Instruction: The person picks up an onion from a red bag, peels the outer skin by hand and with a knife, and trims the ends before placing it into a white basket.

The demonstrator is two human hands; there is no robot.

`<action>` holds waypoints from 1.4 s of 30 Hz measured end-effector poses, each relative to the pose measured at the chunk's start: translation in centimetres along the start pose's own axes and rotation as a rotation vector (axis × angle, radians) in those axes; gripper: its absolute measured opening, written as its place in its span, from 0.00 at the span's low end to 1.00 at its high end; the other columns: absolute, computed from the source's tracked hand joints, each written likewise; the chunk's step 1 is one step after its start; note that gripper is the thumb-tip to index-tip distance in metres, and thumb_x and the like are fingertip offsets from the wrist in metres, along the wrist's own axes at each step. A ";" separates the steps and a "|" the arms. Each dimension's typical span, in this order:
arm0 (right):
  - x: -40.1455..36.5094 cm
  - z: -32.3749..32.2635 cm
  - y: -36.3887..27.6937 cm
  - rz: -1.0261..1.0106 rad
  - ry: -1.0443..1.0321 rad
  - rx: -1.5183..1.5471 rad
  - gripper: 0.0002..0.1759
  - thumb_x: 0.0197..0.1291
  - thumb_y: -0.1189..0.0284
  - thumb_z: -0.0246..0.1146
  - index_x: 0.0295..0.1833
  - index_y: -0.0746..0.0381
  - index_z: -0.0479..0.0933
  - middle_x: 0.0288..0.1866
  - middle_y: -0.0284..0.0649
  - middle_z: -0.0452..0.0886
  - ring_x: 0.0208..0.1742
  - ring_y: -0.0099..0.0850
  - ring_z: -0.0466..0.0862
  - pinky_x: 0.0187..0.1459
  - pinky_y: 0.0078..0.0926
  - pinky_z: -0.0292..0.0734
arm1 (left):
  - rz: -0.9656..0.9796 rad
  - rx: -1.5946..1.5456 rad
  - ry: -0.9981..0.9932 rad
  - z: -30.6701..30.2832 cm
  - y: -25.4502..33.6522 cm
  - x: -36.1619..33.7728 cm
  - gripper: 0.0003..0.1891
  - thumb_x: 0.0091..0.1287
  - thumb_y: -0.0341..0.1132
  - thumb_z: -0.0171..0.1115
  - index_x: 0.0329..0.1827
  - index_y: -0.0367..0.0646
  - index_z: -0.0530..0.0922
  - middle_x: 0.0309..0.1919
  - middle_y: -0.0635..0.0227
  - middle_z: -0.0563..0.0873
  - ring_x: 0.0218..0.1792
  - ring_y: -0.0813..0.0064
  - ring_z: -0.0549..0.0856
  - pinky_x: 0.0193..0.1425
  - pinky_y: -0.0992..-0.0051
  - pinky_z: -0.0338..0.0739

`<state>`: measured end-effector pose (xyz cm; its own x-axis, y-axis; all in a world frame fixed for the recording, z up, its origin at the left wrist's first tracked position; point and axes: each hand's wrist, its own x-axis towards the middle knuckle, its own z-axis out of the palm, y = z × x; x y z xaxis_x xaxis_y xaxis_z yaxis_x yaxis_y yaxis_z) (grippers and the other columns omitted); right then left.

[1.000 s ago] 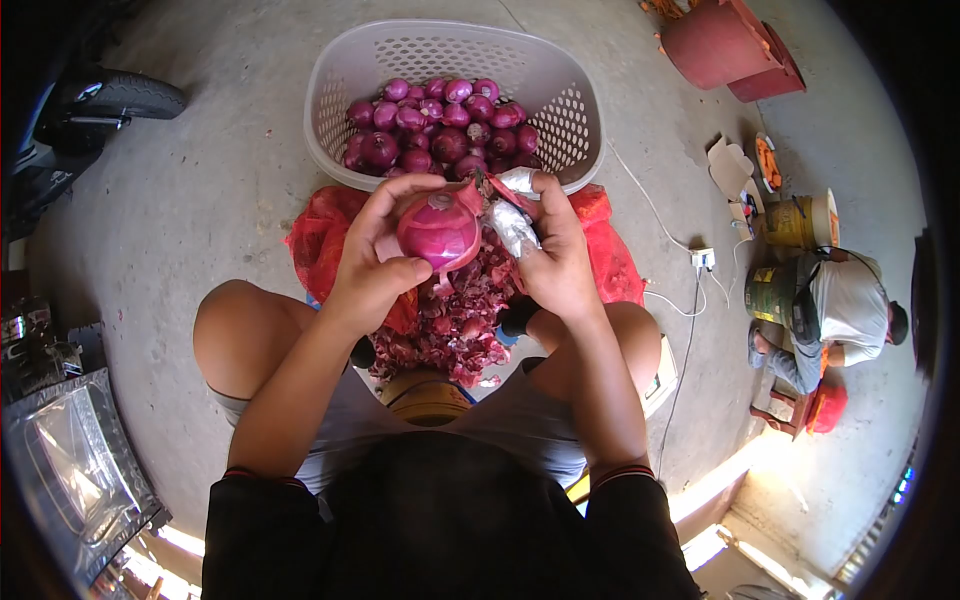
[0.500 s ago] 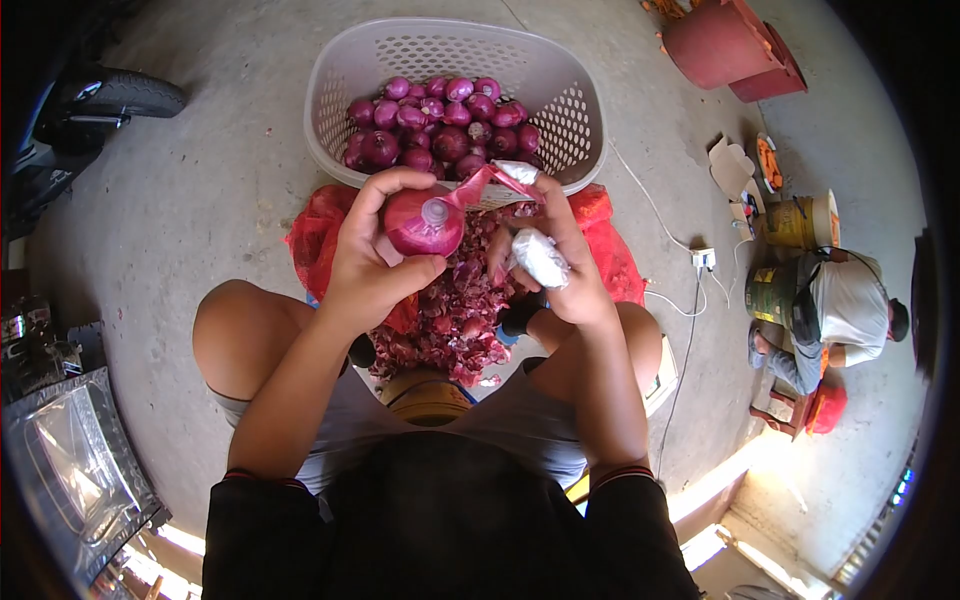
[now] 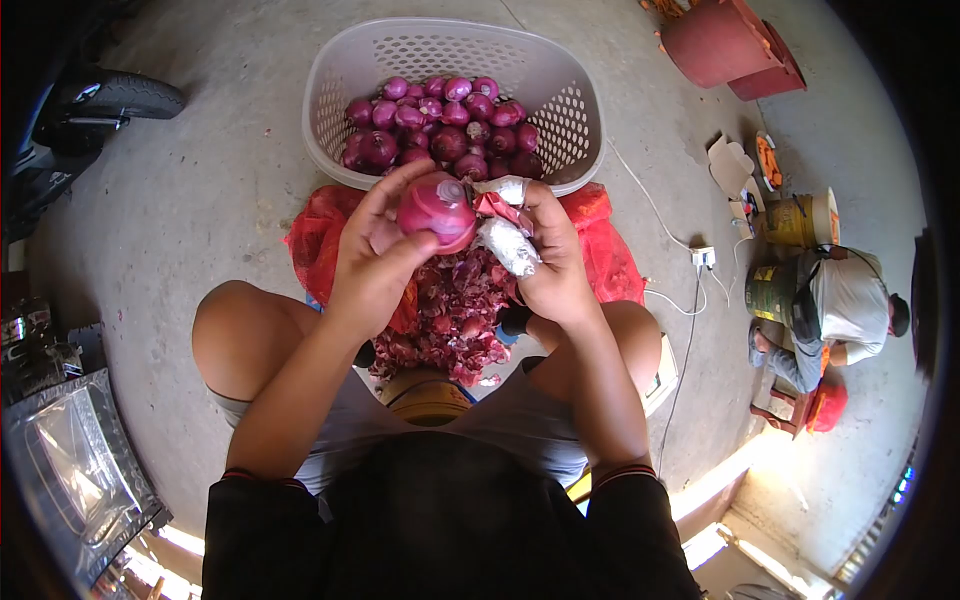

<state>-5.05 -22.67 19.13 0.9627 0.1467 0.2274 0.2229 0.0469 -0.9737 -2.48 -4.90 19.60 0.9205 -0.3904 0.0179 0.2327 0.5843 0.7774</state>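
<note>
A purple-red onion is gripped by my left hand, its fingers and thumb around the left side. Close to the onion's right side is my right hand, with thumb and forefinger wrapped in shiny white covering. Between those wrapped fingers is a piece of red onion skin. Beyond the hands stands a pale grey basket with many red onions inside. Below the hands lies a heap of loose onion skins.
Red mesh bags lie either side of the skins. A motorcycle wheel is at upper left. A power strip with cables lies right. Farther right, a person sits near buckets.
My right hand has moved up to the onion, and the strip of skin is now bunched between its fingers. The onion has been turned and raised slightly in my left hand.
</note>
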 end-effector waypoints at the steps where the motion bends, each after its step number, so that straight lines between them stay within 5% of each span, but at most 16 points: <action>1: 0.0 0.1 -0.1 0.012 0.014 0.001 0.21 0.61 0.81 0.59 0.60 0.65 0.65 0.54 0.40 0.75 0.57 0.26 0.75 0.59 0.25 0.67 | -0.024 -0.070 0.017 0.0 0.2 0.1 0.33 0.58 0.30 0.58 0.67 0.33 0.58 0.63 0.56 0.70 0.62 0.66 0.73 0.66 0.65 0.67; 7: 0.2 0.2 -0.1 0.034 0.064 -0.002 0.20 0.60 0.81 0.59 0.58 0.65 0.67 0.52 0.37 0.76 0.54 0.25 0.75 0.56 0.23 0.69 | -0.096 -0.221 0.032 -0.7 0.0 0.1 0.33 0.61 0.43 0.50 0.68 0.33 0.58 0.61 0.55 0.72 0.63 0.63 0.73 0.64 0.66 0.70; 10: 0.5 -0.9 -0.5 0.080 0.092 -0.011 0.20 0.60 0.81 0.60 0.58 0.64 0.68 0.51 0.35 0.75 0.53 0.23 0.75 0.55 0.22 0.69 | -0.104 -0.284 -0.163 -1.7 0.7 0.1 0.33 0.62 0.45 0.45 0.68 0.33 0.58 0.62 0.54 0.72 0.63 0.62 0.73 0.61 0.66 0.72; 16: 0.1 -0.9 -0.5 0.058 0.025 -0.015 0.20 0.60 0.81 0.61 0.58 0.63 0.68 0.50 0.34 0.76 0.53 0.23 0.75 0.56 0.22 0.68 | -0.099 -0.317 0.009 -0.8 1.3 0.2 0.31 0.62 0.43 0.46 0.67 0.35 0.60 0.60 0.57 0.72 0.61 0.61 0.74 0.61 0.64 0.71; 21: 0.2 -1.9 -1.4 0.100 0.013 -0.136 0.20 0.59 0.83 0.59 0.58 0.64 0.68 0.49 0.34 0.77 0.51 0.23 0.77 0.54 0.21 0.69 | -0.085 -0.288 -0.040 -1.9 1.4 0.4 0.32 0.64 0.45 0.45 0.69 0.36 0.58 0.62 0.54 0.71 0.62 0.59 0.73 0.60 0.64 0.72; 25: 0.2 -3.8 -0.4 0.156 -0.055 -0.475 0.23 0.56 0.78 0.60 0.60 0.59 0.68 0.41 0.46 0.80 0.45 0.33 0.82 0.47 0.24 0.74 | -0.071 -0.267 -0.017 -1.2 2.0 0.6 0.30 0.66 0.44 0.45 0.69 0.37 0.58 0.63 0.51 0.70 0.62 0.57 0.73 0.59 0.64 0.74; 26: 0.0 -4.2 -0.7 0.266 -0.101 -0.542 0.28 0.56 0.71 0.62 0.63 0.56 0.65 0.36 0.50 0.80 0.40 0.42 0.84 0.42 0.31 0.76 | -0.063 -0.226 0.008 -1.1 1.9 0.6 0.29 0.67 0.43 0.44 0.69 0.38 0.58 0.63 0.50 0.69 0.61 0.56 0.73 0.59 0.64 0.74; 30: -0.3 -3.3 -1.4 0.270 -0.159 -0.767 0.38 0.53 0.66 0.65 0.68 0.58 0.57 0.36 0.51 0.81 0.38 0.46 0.84 0.38 0.39 0.76 | -0.044 -0.098 0.057 -1.2 1.4 0.7 0.26 0.69 0.41 0.44 0.67 0.38 0.60 0.63 0.47 0.69 0.60 0.55 0.75 0.58 0.65 0.76; 33: -0.4 -3.0 -1.6 0.258 -0.150 -0.718 0.38 0.51 0.69 0.66 0.67 0.61 0.57 0.39 0.52 0.82 0.41 0.47 0.84 0.39 0.37 0.76 | -0.070 -0.103 0.006 -1.6 1.2 0.7 0.25 0.70 0.42 0.43 0.66 0.38 0.61 0.62 0.48 0.70 0.59 0.57 0.76 0.56 0.65 0.77; 36: -0.4 -2.3 -1.4 0.035 -0.115 -0.426 0.37 0.48 0.73 0.67 0.65 0.62 0.60 0.42 0.52 0.82 0.42 0.48 0.83 0.40 0.36 0.77 | -0.088 -0.096 0.010 -1.4 1.2 0.6 0.24 0.71 0.41 0.43 0.66 0.37 0.61 0.60 0.50 0.72 0.58 0.61 0.76 0.54 0.65 0.79; 42: -0.5 -1.8 0.1 -0.143 -0.124 -0.522 0.32 0.41 0.79 0.64 0.58 0.63 0.69 0.45 0.49 0.81 0.42 0.49 0.83 0.41 0.38 0.78 | -0.091 -0.020 0.042 -0.4 1.1 0.4 0.24 0.70 0.39 0.45 0.66 0.35 0.60 0.59 0.54 0.73 0.59 0.65 0.76 0.56 0.63 0.77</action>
<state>-5.20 -24.55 18.91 0.8989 0.2912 0.3273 0.4270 -0.4160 -0.8029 -1.74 -4.08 20.20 0.9074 -0.4127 -0.0793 0.3220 0.5616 0.7622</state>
